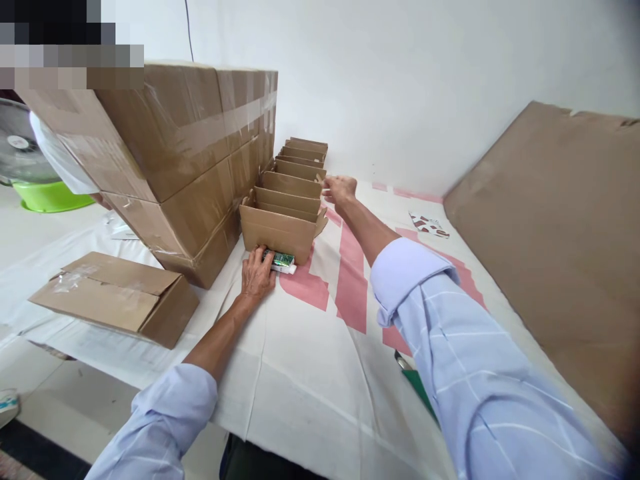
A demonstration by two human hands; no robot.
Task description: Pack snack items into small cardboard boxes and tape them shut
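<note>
A small green and white carton (281,261) lies on the cloth against the front of the nearest open cardboard box (279,231). My left hand (257,275) is on its left end, with the fingers bent over it. Farther back, my right hand (341,191) is at the right side of the row of open boxes (300,169). Its fingers are closed at a small cardboard flap (320,177) of one of them. The boxes stand one behind another toward the wall, and what they hold is hidden.
Taped cartons (190,133) are stacked left of the row. A closed flat carton (115,293) lies at the table's left edge. On the right leans a large brown board (555,253). A green-handled tool (415,383) lies near my right sleeve. A fan (23,143) stands far left.
</note>
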